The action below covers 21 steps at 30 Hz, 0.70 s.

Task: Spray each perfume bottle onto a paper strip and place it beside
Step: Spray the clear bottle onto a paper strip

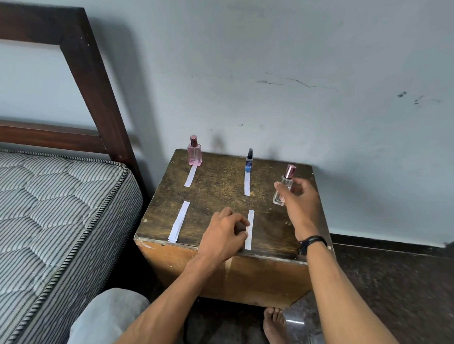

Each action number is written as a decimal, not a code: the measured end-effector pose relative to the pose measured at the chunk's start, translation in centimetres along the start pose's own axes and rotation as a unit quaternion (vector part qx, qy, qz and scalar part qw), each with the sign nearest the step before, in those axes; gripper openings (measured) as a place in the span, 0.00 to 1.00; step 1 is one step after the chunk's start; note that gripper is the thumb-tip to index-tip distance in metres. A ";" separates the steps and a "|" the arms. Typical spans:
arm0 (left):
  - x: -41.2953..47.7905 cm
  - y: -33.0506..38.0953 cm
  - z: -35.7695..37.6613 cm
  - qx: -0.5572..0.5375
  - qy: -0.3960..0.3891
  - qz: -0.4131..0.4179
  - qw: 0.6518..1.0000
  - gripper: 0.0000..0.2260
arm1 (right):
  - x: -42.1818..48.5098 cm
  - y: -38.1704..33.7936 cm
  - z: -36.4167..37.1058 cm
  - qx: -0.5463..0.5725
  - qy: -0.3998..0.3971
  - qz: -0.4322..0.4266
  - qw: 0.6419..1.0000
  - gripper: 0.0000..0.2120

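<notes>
**Third bottle in hand, strip at the table edge**

The right hand (297,201) has fingers and thumb wrapped round the clear bottle (279,197) at the right side of the wooden table (214,194). The bottle leans a little; I cannot tell if its base is off the wood. The left hand (224,233) pinches a loose paper strip (250,219) that reaches the front edge. The pink bottle (194,153) and blue bottle (249,162) stand at the back. Each has a strip at its foot, the pink's strip (190,176) and the blue's strip (247,184), so both look done. A spare stack of strips (179,221) lies front left.

Risks:
- The pink cap looks to be on. With both hands busy, uncapping one-handed could fumble the glass.
- The pinch on the strip is light and close to the edge, so a slip would likely send it to the floor.
- Spraying low over the table may mist the blue's strip nearby and muddle the scents.
</notes>
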State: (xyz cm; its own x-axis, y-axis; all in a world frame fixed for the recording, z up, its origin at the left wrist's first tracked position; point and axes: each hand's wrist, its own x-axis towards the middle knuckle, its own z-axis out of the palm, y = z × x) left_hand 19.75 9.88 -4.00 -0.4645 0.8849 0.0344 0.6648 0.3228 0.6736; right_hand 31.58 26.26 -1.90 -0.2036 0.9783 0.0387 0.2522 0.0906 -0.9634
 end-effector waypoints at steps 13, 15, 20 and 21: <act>-0.7 0.0 0.2 0.045 0.015 -0.002 0.999 0.11 | -3.8 -1.1 0.2 -0.018 -0.205 -0.007 0.978 0.17; -0.4 0.0 0.0 0.004 0.025 -0.003 1.000 0.09 | -3.8 -1.5 0.2 -0.014 -0.224 -0.010 0.974 0.15; 0.0 1.1 -2.4 -0.223 0.090 -0.056 0.969 0.09 | -4.1 -2.3 0.2 -0.027 -0.277 -0.008 0.960 0.18; 0.0 1.1 -2.9 -0.285 0.095 -0.073 0.951 0.10 | -4.2 -2.4 0.2 -0.034 -0.291 -0.010 0.956 0.19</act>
State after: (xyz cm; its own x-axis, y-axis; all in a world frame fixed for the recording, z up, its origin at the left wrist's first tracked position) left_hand 18.79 9.28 -1.10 -0.6609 0.7504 0.0056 0.1849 0.1556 0.9704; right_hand 31.67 21.93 0.22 -0.6966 0.7080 -0.1159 0.2989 0.1396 -0.9440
